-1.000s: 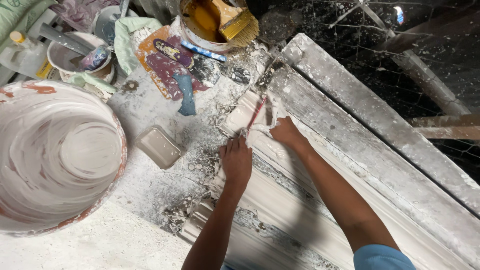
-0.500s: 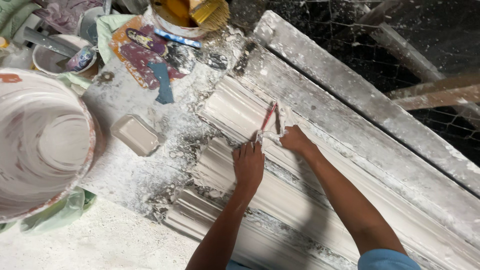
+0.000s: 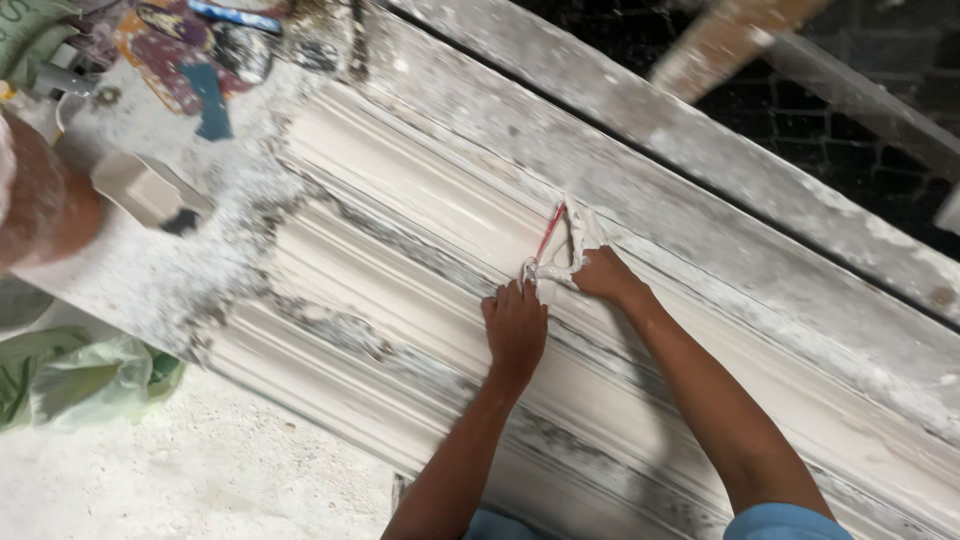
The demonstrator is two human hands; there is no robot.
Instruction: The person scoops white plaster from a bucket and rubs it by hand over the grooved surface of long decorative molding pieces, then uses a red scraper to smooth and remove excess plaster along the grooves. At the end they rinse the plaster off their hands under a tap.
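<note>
Both hands have slid further down the long white plaster moulding (image 3: pixel 400 230), the right hand (image 3: pixel 603 275) gripping a plaster-caked, red-handled scraper (image 3: pixel 560 245) and the left hand (image 3: pixel 515 325) pressing flat beside it, so the smoothing seems to be advancing along the profile.

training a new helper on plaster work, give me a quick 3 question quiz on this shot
1. True or false: both hands rest on the white moulding.
2. Which hand grips the red-handled tool? A) left hand B) right hand
3. What small thing lies on the dusty bench at upper left?

Key:
1. True: left hand, right hand.
2. B
3. A small beige tray.
</note>
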